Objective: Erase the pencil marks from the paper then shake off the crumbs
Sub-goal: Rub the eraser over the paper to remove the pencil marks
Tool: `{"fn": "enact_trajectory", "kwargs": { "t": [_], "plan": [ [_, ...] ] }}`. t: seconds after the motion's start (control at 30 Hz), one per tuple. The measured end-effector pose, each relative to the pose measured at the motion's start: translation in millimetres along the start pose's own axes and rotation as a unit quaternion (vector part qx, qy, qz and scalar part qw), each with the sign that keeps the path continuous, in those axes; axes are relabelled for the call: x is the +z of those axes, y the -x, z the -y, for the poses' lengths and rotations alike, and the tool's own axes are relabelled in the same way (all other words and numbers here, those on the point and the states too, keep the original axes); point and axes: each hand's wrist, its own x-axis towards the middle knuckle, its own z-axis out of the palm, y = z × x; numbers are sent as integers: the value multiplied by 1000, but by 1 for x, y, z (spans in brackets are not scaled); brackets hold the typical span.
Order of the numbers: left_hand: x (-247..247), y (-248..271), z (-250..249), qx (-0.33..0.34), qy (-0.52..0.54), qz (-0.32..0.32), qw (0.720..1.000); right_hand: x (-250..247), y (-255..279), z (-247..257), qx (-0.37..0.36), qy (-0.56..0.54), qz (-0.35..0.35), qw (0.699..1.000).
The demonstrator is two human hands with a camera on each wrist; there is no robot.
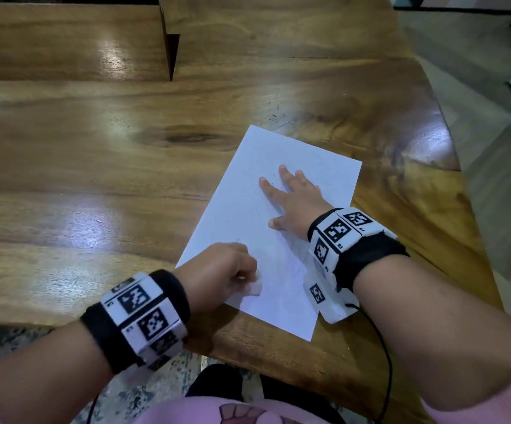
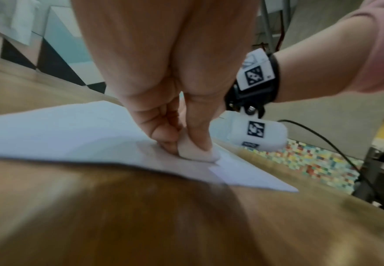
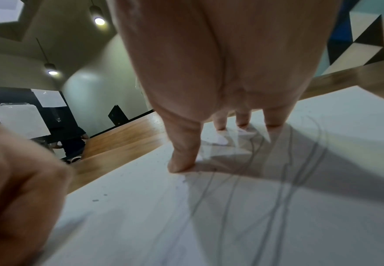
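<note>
A white sheet of paper lies tilted on the wooden table, near its front right edge. My left hand pinches a small white eraser and presses it on the sheet's near left part; the eraser shows pressed between thumb and fingers. My right hand lies flat on the paper with fingers spread, holding it down. Grey pencil lines run across the sheet under and in front of the right palm. Small dark crumbs dot the paper.
The table's right edge curves close to the paper, with floor beyond. A notch cuts into the tabletop at the back. A black cable trails from my right wrist band off the front edge.
</note>
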Motion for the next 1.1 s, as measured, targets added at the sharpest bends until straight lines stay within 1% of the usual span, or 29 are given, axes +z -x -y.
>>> {"fn": "enact_trajectory", "kwargs": {
  "t": [0.13, 0.17, 0.2, 0.27, 0.33, 0.37, 0.4, 0.53, 0.6, 0.67, 0.73, 0.77, 0.8, 0.87, 0.97, 1.03, 1.1],
  "plan": [
    [-18, -41, -7, -36, -25, -54, 998, 1, -2, -1, 2, 1, -6, 1000],
    [-19, -44, -7, -43, -23, -56, 997, 2, -2, -1, 2, 1, -6, 1000],
    [-17, -39, -6, -34, -22, -57, 998, 2, -2, -1, 1, 2, -7, 1000],
    [-8, -14, -4, 1, -17, -30, 999, 1, -3, -1, 1, 3, -6, 1000],
    [0, 8, -4, 4, -1, 4, 1000, 2, -3, -1, 3, 0, -6, 1000],
    [0, 10, -4, 1, -1, 12, 1000, 2, -3, -1, 4, -1, -8, 1000],
    [-3, 5, -4, 0, -10, 4, 1000, 3, -3, -1, 4, -3, -10, 1000],
    [-18, -34, -6, -14, -43, -64, 997, 5, -2, 0, 0, -12, -21, 1000],
    [-14, -35, -3, -24, -27, -73, 997, 5, -1, -1, -2, -14, -21, 1000],
    [-5, -14, -2, -12, -1, -62, 998, 4, -1, -2, -2, -18, -17, 1000],
    [3, 8, -3, 0, 9, -12, 1000, 4, -1, -2, -2, -18, -13, 1000],
    [4, 13, -3, 1, 11, 12, 1000, 4, -1, -2, -2, -18, -13, 1000],
    [2, 11, -4, 2, 11, 21, 1000, 4, -1, -2, -2, -18, -14, 1000],
    [-9, -8, -9, 0, -1, -9, 1000, 5, -2, -2, -3, -19, -17, 1000],
    [-18, -42, -13, -23, -27, -46, 998, 6, -2, -3, -3, -20, -27, 999],
    [-13, -40, -11, -17, -29, -42, 999, 5, -2, -3, -3, -22, -24, 999],
    [-2, -16, -9, 11, -25, -15, 1000, 4, 0, -3, -3, -21, -16, 1000]
  ]
}}
